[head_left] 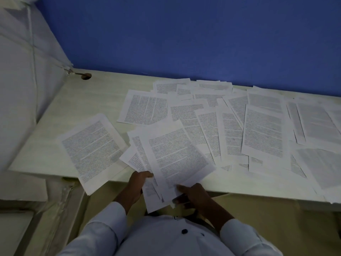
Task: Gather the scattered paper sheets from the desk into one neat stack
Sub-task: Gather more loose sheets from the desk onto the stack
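Both hands hold a loose, fanned bundle of printed sheets (173,156) above the desk's near edge. My left hand (137,183) grips the bundle's lower left side, thumb on top. My right hand (191,194) pinches its bottom corner, fingers under the paper. A single sheet (92,150) lies to the left and overhangs the desk's front edge. Another sheet (144,108) lies further back. Several overlapping sheets (258,126) cover the middle and right of the pale desk (83,100).
A blue wall (184,34) runs behind the desk. A white partition (22,80) closes off the left side, with a round cable hole (86,76) in the desk's back left corner. Sheets at the far right (323,172) reach the front edge.
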{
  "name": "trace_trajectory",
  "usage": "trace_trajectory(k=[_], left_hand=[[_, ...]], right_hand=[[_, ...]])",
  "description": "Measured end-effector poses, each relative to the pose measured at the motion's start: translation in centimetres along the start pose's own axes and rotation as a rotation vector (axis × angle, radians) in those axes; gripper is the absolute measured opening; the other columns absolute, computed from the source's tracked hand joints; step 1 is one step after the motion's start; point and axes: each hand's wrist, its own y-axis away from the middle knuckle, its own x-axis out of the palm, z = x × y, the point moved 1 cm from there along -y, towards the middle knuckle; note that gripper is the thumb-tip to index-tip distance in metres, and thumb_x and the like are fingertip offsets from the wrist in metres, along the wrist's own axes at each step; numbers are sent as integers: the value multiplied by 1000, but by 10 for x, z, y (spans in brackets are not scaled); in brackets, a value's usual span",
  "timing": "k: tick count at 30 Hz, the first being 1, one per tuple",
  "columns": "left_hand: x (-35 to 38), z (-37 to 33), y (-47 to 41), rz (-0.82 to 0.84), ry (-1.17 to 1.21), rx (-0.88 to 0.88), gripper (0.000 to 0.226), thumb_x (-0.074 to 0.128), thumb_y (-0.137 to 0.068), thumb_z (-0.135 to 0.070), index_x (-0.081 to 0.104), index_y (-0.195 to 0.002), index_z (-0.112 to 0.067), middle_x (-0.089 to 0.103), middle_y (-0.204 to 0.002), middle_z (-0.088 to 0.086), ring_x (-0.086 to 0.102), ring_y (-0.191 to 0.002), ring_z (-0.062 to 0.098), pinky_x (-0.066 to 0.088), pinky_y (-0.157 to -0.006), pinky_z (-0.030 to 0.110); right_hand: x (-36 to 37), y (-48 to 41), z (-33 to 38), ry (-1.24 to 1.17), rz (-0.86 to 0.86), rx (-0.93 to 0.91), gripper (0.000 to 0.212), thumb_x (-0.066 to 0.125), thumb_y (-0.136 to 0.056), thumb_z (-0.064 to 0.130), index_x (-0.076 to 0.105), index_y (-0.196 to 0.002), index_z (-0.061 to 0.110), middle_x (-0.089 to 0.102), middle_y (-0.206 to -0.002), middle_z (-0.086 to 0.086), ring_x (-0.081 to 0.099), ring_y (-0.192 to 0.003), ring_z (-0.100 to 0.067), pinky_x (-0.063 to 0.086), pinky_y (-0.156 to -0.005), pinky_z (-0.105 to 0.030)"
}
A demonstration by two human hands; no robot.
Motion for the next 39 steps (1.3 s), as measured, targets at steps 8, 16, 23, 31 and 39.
trace_trajectory(k=[8, 16, 23, 31, 39], left_hand=[[1, 1, 2, -55, -25, 19, 10, 64, -85, 3, 69, -87, -6, 69, -86, 13, 64, -76, 30, 52, -68, 33], [6, 4, 5, -51, 23, 86, 31, 74, -83, -7, 69, -113, -3, 73, -102, 6, 68, -88, 19, 54, -69, 23], [38, 11, 14, -94, 4, 150, 50, 78, -81, -15, 59, -127, -11, 64, -110, -2, 62, -91, 9, 47, -83, 20], [51, 11, 25, -166, 166, 205, 51, 68, -86, 4, 52, -134, 2, 58, -135, 16, 58, -117, 29, 39, -110, 46], [48, -22, 62, -23, 92, 399, 48, 58, -89, 6, 54, -135, -6, 63, -131, 11, 61, -120, 27, 50, -99, 36]], right_hand=[[-47, 12, 18, 434, 114, 149, 51, 82, -72, 49, 74, -99, 7, 76, -88, -8, 72, -73, -21, 59, -65, -30], [-127, -14, 72, 815, -185, -121, 44, 74, -82, 43, 67, -90, 1, 69, -78, -9, 66, -65, -22, 53, -55, -28], [-97, -56, 72, 1148, -327, -396, 58, 59, -89, 47, 48, -134, 12, 48, -132, -9, 48, -124, -27, 43, -100, -37], [-109, -59, 77, 1022, -186, -523, 45, 63, -89, 45, 60, -122, 16, 57, -122, -4, 56, -109, -17, 43, -90, -26], [-115, -52, 126, 429, -30, -573, 37, 84, -71, 41, 66, -98, 22, 68, -95, 7, 65, -89, -10, 54, -78, -26]])
